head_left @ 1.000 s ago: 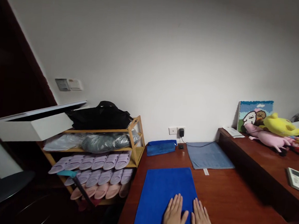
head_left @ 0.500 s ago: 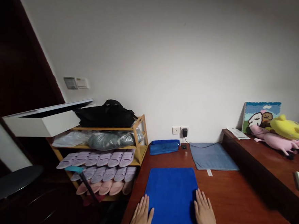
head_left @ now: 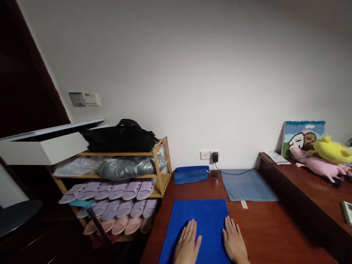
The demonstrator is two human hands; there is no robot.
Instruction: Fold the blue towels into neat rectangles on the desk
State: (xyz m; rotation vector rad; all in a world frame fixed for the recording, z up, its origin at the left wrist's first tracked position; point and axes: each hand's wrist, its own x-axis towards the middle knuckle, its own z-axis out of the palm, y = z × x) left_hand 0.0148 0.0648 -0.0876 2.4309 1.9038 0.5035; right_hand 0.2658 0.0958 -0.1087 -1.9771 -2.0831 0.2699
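Fingers of the left hand (head_left: 187,245) lie extended on the blue cloth (head_left: 200,214), gripping nothing. The right hand (head_left: 234,240) rests with fingers outstretched at the cloth's right edge; beyond those fingertips lies a grey-blue cloth (head_left: 247,186).

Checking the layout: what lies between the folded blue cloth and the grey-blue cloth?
A small black socket on the tabletop, seen in the head view.

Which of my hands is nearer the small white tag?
Right. Your right hand, at the right edge of the bright blue cloth, is short of the white tag; your left hand lies farther left.
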